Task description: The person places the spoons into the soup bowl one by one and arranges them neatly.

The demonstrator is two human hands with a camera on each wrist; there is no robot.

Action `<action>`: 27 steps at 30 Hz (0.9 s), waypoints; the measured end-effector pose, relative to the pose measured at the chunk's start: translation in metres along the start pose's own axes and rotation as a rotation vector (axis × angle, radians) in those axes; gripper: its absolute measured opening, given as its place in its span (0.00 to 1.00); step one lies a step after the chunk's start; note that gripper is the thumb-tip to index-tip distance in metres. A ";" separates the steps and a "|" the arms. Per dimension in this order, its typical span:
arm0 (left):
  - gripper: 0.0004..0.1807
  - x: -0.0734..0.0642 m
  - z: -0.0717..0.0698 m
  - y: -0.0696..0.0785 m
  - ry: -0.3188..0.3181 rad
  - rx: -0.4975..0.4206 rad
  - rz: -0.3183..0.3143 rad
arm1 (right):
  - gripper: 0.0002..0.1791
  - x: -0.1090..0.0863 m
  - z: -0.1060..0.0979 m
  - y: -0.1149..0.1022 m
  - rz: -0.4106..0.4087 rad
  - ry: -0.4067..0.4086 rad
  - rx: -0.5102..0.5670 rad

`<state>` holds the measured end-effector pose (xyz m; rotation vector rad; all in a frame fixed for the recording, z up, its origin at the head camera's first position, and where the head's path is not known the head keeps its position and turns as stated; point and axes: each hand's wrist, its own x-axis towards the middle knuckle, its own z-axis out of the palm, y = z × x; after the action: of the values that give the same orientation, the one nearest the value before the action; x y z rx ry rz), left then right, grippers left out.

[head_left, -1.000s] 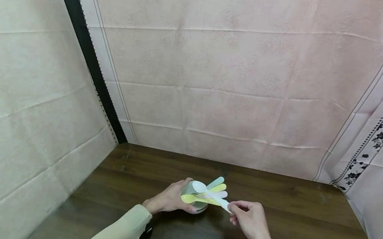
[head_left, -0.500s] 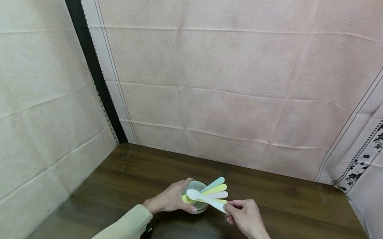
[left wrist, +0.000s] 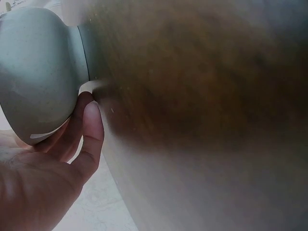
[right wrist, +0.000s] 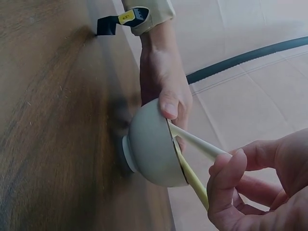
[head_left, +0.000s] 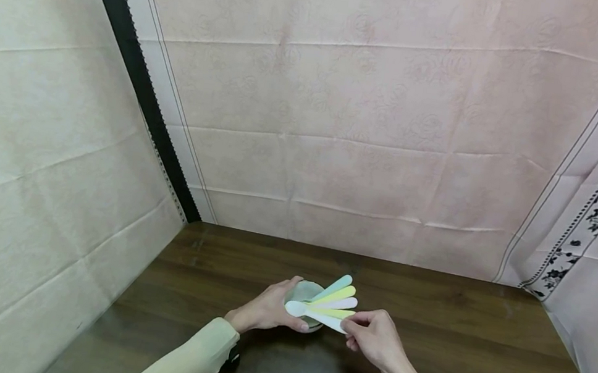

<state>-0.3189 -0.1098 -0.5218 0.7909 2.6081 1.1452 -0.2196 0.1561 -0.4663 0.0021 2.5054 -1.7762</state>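
Note:
A pale grey-green bowl [right wrist: 151,144] stands upright on the table. My left hand [head_left: 268,307] grips its left side, the thumb over the rim; in the left wrist view the fingers [left wrist: 94,125] curl beneath the bowl's side. Several spoons lean in the bowl with their handles fanned to the right: a blue spoon [head_left: 340,282], a yellow spoon [head_left: 340,295], a lilac spoon [head_left: 343,304] and a second yellow spoon [head_left: 340,313]. Between thumb and fingertips, my right hand [head_left: 376,340] pinches the handle end of a white spoon [head_left: 324,319], whose head lies over the bowl's left rim.
The dark brown wooden table [head_left: 455,330] spreads around the bowl. Pale cloth walls [head_left: 340,123] rise at its back, left and right. A black strip [head_left: 139,73] runs up the back left corner. A black device [right wrist: 137,17] sits at the left cuff.
My right hand has moved slightly left and lowered the white spoon; its head has swung from above the bowl's middle to the left rim. The left hand keeps its hold on the bowl.

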 end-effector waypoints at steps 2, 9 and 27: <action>0.58 0.000 0.000 0.001 0.004 0.005 -0.008 | 0.07 0.000 0.001 0.000 -0.002 -0.004 0.004; 0.62 0.001 0.001 0.001 0.004 0.020 -0.030 | 0.07 0.001 0.003 0.001 -0.001 0.001 0.001; 0.61 0.000 0.000 -0.001 0.000 0.007 -0.019 | 0.13 0.000 0.006 0.003 0.053 0.173 -0.082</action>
<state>-0.3190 -0.1099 -0.5224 0.7662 2.6155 1.1310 -0.2190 0.1515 -0.4711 0.2251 2.6659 -1.7213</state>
